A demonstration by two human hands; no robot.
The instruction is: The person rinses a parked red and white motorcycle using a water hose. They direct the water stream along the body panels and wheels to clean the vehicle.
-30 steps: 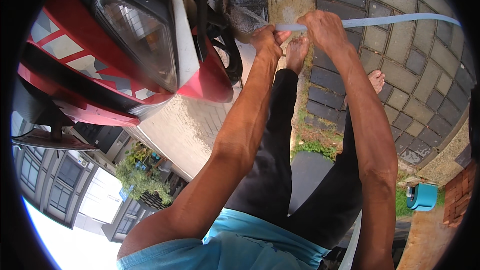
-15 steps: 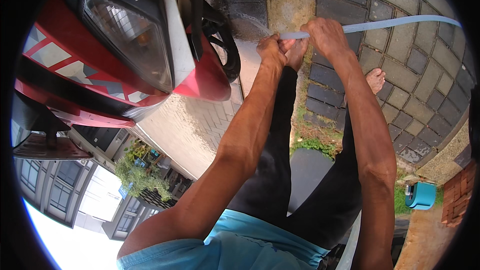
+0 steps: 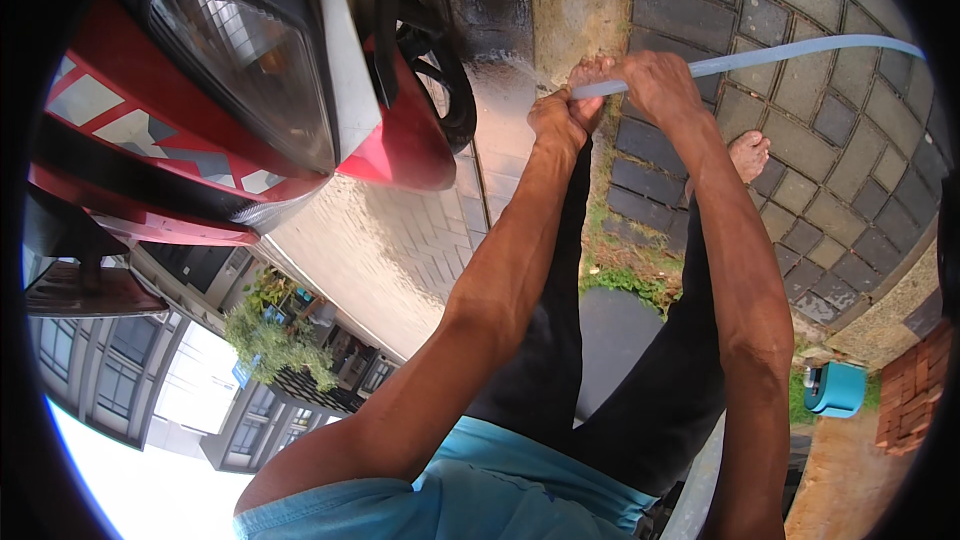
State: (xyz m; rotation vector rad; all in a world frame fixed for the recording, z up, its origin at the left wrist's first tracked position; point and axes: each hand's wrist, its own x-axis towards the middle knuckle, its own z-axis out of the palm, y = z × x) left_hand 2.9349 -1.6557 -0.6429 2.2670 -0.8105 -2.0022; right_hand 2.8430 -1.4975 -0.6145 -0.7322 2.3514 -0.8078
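A pale, translucent hose (image 3: 790, 50) runs in from the right edge to my hands. My right hand (image 3: 662, 87) is wrapped round it a little back from its end. At the hose's tip, my left hand (image 3: 556, 120) is closed with its fingers at the mouth, and a thin spray of water leaves toward the upper left. Left of my arms stands a red, white and black motorbike (image 3: 415, 140). Its large headlight (image 3: 240, 65) faces me, and part of its front wheel (image 3: 455, 105) shows behind the fairing.
Wet dark paving (image 3: 490, 0) and a concrete kerb (image 3: 578, 5) lie ahead. My bare feet rest by the kerb and on the grey pavers (image 3: 820, 110). A teal bin-like container (image 3: 836, 390) and stacked red bricks (image 3: 915, 390) are at lower right; a leafy plant (image 3: 275, 345) grows at lower left.
My left hand and the hose tip have shifted slightly right and down. The motorbike sits a little farther left in view. Both hands keep their hold on the hose.
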